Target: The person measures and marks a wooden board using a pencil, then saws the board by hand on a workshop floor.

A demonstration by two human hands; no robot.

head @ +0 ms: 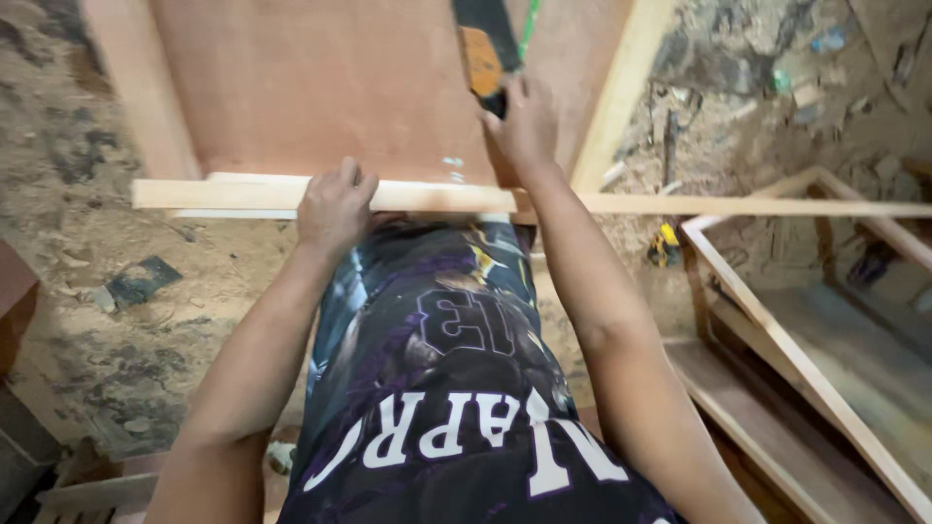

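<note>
My left hand grips a long pale wooden strip that lies across the near edge of a reddish-brown plywood panel. My right hand reaches further up the panel and closes around the dark handle of a tool with an orange body; a thin green piece sticks up beside it. The tool's far end runs out of view at the top. My dark printed shirt fills the lower middle.
Pale timber rails frame the panel on both sides. An open wooden frame or box stands at the right. A small yellow-and-black object lies on the dirt floor, which is strewn with rubble and scraps.
</note>
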